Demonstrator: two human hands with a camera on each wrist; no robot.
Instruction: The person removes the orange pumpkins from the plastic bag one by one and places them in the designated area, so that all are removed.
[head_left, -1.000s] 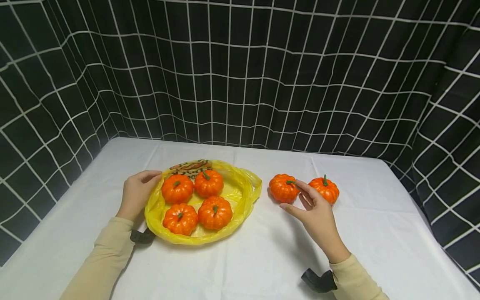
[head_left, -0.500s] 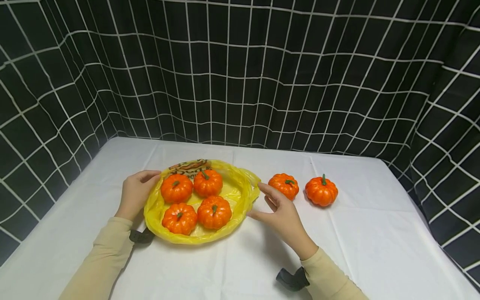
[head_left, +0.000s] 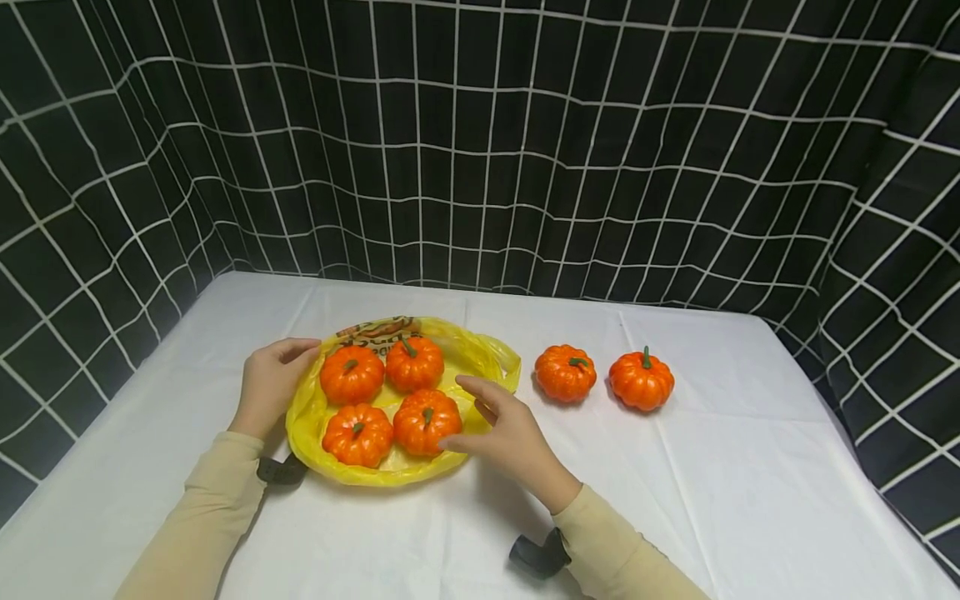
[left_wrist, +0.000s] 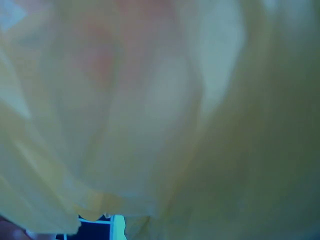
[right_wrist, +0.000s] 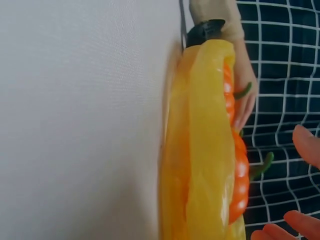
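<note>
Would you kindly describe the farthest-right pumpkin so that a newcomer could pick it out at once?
On the white-covered table, find the yellow bag holding four orange pumpkins. To its right, two more sit on the table; take the pumpkin farther from the bag. Its green stem stands upright, while that of its neighbour tips to the right.

Four pumpkins (head_left: 357,435) in bag (head_left: 356,475), two others (head_left: 566,373) to right, on table (head_left: 750,467)
</note>
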